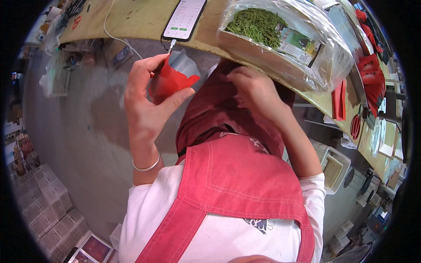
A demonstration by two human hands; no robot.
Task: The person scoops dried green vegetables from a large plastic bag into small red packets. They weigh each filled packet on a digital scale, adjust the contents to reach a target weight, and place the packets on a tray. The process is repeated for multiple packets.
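Left hand (pixel 147 100) pinches red pouch (pixel 168 84), 11 o'clock: opening looks done, filling unclear. Right hand (pixel 258 91), 1 o'clock, fingers curled, grip not discernible. Plenty of green leaves (pixel 258 26) left in plastic-lined box (pixel 267 61), 1 o'clock.

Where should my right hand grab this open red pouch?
Probably take the red pouch by its red flap, with the right hand coming from the right: the flap juts that way, while the left hand holds it from the left.
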